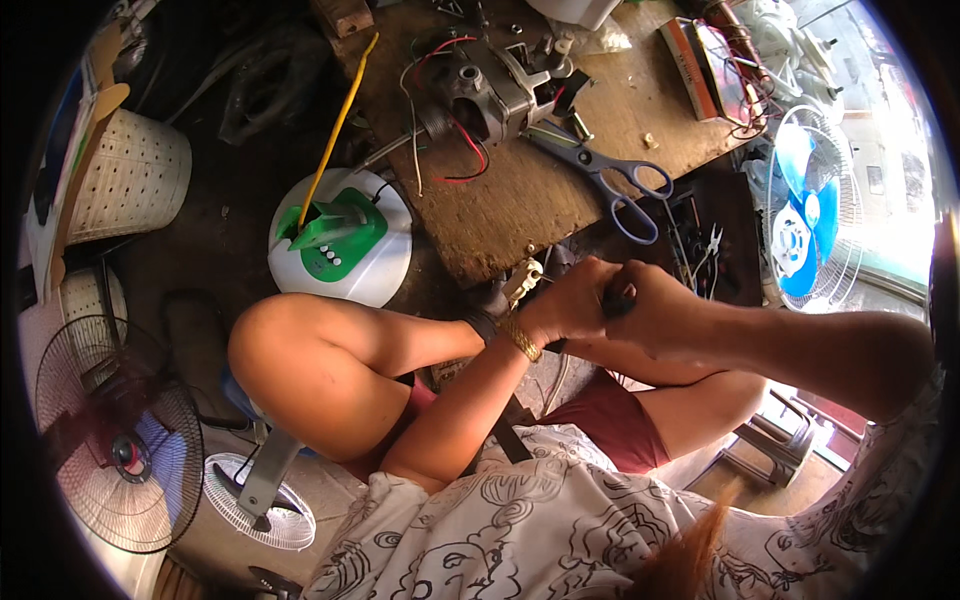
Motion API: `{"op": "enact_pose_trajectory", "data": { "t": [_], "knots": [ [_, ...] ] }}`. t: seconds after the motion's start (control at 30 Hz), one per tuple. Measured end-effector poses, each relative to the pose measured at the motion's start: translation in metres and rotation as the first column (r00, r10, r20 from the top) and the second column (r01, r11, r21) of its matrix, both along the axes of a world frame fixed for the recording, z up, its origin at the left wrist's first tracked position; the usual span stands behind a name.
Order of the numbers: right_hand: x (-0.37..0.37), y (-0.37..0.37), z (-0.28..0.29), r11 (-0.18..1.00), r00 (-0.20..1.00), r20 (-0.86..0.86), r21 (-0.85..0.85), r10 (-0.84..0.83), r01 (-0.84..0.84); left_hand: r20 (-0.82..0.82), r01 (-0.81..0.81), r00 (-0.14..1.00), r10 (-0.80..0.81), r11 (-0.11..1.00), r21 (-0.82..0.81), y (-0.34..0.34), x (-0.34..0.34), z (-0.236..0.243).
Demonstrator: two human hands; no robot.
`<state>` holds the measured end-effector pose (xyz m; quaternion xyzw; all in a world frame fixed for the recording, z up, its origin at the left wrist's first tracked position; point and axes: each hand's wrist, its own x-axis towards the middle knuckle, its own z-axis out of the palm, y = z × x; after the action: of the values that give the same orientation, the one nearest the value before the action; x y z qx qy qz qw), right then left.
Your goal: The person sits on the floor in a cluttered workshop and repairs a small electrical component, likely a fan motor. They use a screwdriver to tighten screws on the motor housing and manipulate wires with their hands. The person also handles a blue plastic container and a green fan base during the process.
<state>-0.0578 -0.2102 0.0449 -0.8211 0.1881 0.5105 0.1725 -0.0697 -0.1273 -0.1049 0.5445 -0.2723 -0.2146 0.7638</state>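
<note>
My two hands are close together above my crossed legs, just off the table's near edge. My right hand (652, 312) is closed around a black handle (619, 296); the rest of that tool is hidden. My left hand (572, 300), with a gold bracelet on its wrist, is closed too, right beside the handle. What its fingers hold is hidden. A small cream-coloured part (524, 279) shows just past the left hand; I cannot tell whether it is gripped. Nearest on the table lie blue-grey-handled scissors (606, 177) and a metal fan motor (489, 98) with red and white wires.
The worn wooden table (455, 225) also bears a red-and-white box (693, 70). Left of it stands a white-and-green fan base (392, 245) with a yellow rod (345, 115). Pliers (713, 245) lie in a dark tray. Fans stand at left (120, 400) and right (810, 210).
</note>
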Motion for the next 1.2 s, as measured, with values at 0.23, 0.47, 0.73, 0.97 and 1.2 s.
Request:
{"op": "enact_pose_trajectory", "data": {
  "t": [0.23, 0.47, 0.73, 0.97, 1.2],
  "knots": [
    [0.012, 0.001, 0.006, 0.946, 0.947, 0.013, 0.036, 0.321, -0.321, -0.083, -0.269, 0.958, 0.274, 0.961, 0.066, -0.013, -0.028, -0.011],
    [0.0, 0.012, 0.01, 0.816, 0.817, -0.007, -0.053, 0.577, -0.576, 0.028, -0.559, 0.829, 0.559, 0.829, 0.024, -0.029, -0.044, -0.01],
    [-0.028, -0.01, 0.019, 0.778, 0.78, -0.061, 0.049, -0.623, 0.626, 0.154, -0.317, 0.941, 0.301, 0.943, 0.097, -0.018, -0.037, -0.004],
    [-0.005, -0.022, 0.014, 0.806, 0.773, -0.251, -0.054, -0.582, 0.589, 0.474, 0.012, 0.864, -0.171, 0.947, 0.32, -0.011, 0.006, 0.006],
    [-0.002, -0.01, 0.006, 0.755, 0.72, -0.24, -0.113, -0.651, 0.646, 0.1, 0.587, 0.778, -0.621, 0.774, 0.237, -0.016, 0.025, 0.004]
  ]
}}
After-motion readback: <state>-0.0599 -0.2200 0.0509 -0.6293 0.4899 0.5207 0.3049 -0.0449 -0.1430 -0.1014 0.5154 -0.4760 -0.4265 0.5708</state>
